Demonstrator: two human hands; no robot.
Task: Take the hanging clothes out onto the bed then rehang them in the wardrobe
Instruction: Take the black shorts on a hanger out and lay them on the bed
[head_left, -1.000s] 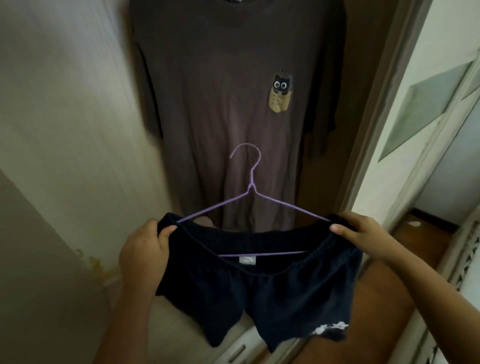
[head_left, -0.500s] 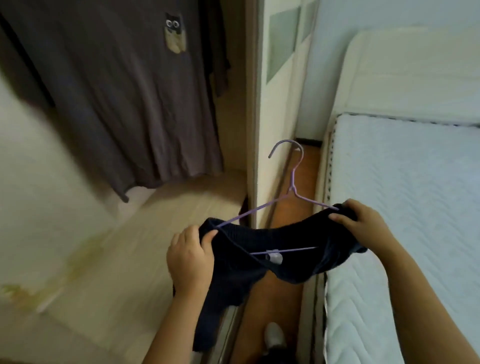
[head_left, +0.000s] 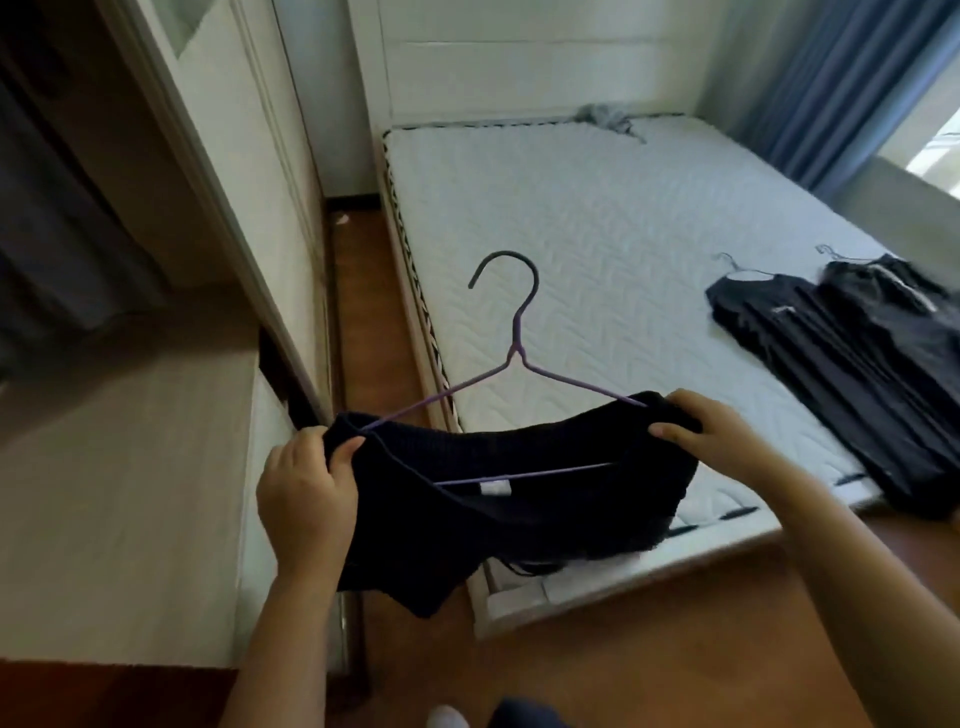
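Note:
Dark navy shorts (head_left: 519, 514) hang on a thin purple wire hanger (head_left: 511, 358), held level over the near corner of the bed (head_left: 597, 234). My left hand (head_left: 306, 493) grips the left end of the waistband and hanger. At the right end, my right hand (head_left: 711, 436) pinches the waistband. The hanger's hook points up and away from me. Two dark garments on hangers (head_left: 852, 364) lie side by side on the mattress at the right. The open wardrobe (head_left: 78, 208) is at the left, with a dark garment hanging inside, blurred.
A white wardrobe door (head_left: 249, 156) stands between the wardrobe and the bed. Brown wooden floor (head_left: 675, 649) runs along the bed's side and foot. A grey crumpled cloth (head_left: 608, 117) lies by the headboard. Blue curtains (head_left: 841, 78) hang at the far right.
My view has swung right from the wardrobe's brown T-shirt to the bed. Both hands have carried the shorts on the hanger along, now over the bed's near corner.

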